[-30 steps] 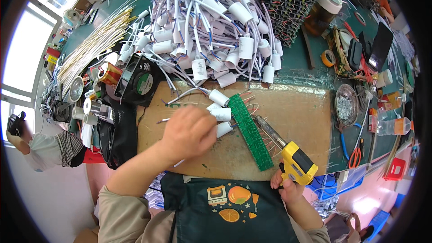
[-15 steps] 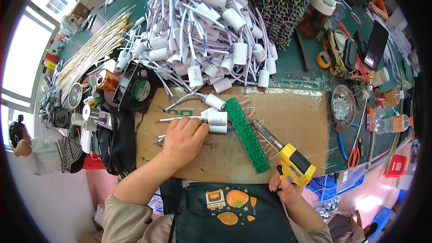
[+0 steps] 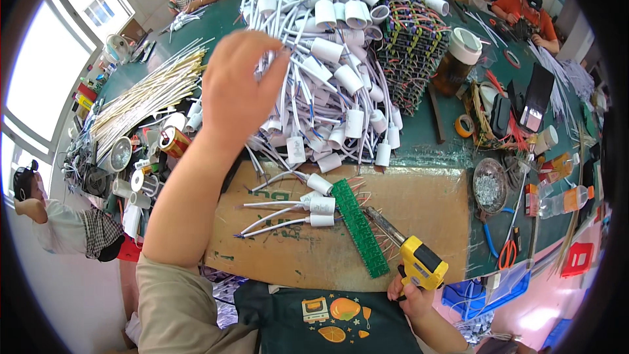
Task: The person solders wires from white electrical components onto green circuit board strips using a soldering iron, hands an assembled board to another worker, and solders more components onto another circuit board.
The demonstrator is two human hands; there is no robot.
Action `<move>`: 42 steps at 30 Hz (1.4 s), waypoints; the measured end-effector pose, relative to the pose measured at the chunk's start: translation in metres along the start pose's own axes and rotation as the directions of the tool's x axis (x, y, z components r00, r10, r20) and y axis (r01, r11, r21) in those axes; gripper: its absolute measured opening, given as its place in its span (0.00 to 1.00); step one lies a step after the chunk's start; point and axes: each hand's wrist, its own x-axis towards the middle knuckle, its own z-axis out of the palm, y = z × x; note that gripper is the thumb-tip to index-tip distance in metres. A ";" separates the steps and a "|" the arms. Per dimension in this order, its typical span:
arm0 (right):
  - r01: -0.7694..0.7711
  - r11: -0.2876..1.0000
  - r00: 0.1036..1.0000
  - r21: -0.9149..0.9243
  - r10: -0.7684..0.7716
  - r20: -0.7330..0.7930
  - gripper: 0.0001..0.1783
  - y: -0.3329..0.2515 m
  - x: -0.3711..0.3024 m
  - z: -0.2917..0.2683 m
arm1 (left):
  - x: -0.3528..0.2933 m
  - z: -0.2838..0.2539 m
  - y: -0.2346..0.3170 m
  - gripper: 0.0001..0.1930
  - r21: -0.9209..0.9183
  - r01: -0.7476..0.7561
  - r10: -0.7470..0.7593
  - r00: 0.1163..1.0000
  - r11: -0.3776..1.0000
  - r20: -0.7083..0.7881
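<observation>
My left hand (image 3: 244, 82) is raised over a big pile of white plastic cylinders with cable leads (image 3: 327, 49). Its fingers are bent, with a gap between thumb and forefinger, and nothing shows in them. In my right hand (image 3: 411, 298) is a yellow soldering gun (image 3: 422, 263), its metal tip pointing up and left beside a long green circuit board (image 3: 359, 228). Thin pinkish wires stick out along the board's right side. Left of the board lie several white cylinders (image 3: 322, 206), their leads pointing left. Cardboard (image 3: 432, 223) lies beneath them.
A metal bowl of silvery bits (image 3: 490, 187), orange-handled scissors (image 3: 507, 254) and a plastic bottle (image 3: 565, 202) stand to the right. A brown jar (image 3: 457, 62) stands beyond. At left are a bundle of wires (image 3: 147, 92) and a can (image 3: 173, 141). Other people sit around the table.
My left hand has let go of the white cylinders by the board and moved up and away to the pile. The right hand still holds the soldering gun. The view has tilted upward.
</observation>
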 end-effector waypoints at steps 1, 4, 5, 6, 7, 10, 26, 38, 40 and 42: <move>-0.029 0.999 1.000 0.020 0.029 -0.002 0.38 0.002 -0.001 -0.001 | 0.014 0.003 -0.009 0.07 0.008 -0.007 0.007 1.000 1.000 -0.010; -0.041 0.999 0.999 0.021 0.041 -0.001 0.38 0.002 0.000 -0.002 | 0.046 0.019 -0.033 0.10 0.079 0.160 -0.163 0.986 0.984 0.027; -0.028 0.999 1.000 0.027 0.028 0.003 0.34 0.000 0.001 0.000 | 0.054 0.022 -0.041 0.12 0.124 0.215 -0.221 0.974 0.969 0.044; -0.015 0.999 1.000 0.031 0.015 0.001 0.31 -0.001 0.002 0.002 | 0.061 0.028 -0.050 0.15 0.165 0.268 -0.281 0.958 0.949 0.060; -0.010 0.999 1.000 0.033 0.011 -0.013 0.31 -0.001 0.001 0.003 | 0.069 0.031 -0.056 0.20 0.220 0.282 -0.292 0.956 0.934 0.015; -0.032 0.999 0.999 0.001 0.032 -0.013 0.38 0.004 0.001 -0.002 | 0.089 0.034 -0.064 0.28 0.218 0.487 -0.521 0.841 0.846 0.144; 0.039 0.999 0.999 0.008 -0.039 -0.020 0.33 0.002 -0.001 0.002 | 0.053 -0.097 -0.018 0.18 -0.238 0.367 -0.387 0.921 0.899 -0.045; 0.010 1.000 0.997 -0.011 -0.009 0.080 0.32 -0.005 0.005 0.003 | -0.117 -0.075 0.110 0.16 -0.289 0.333 0.072 0.536 0.898 0.841; 0.000 1.000 0.997 -0.006 0.001 0.078 0.32 -0.006 0.003 0.004 | -0.155 -0.062 0.123 0.16 -0.342 0.355 0.101 0.551 0.870 0.828; -0.008 1.000 0.997 -0.002 0.009 0.072 0.32 -0.008 0.000 0.004 | -0.173 -0.054 0.130 0.18 -0.277 0.250 0.089 0.573 0.928 0.815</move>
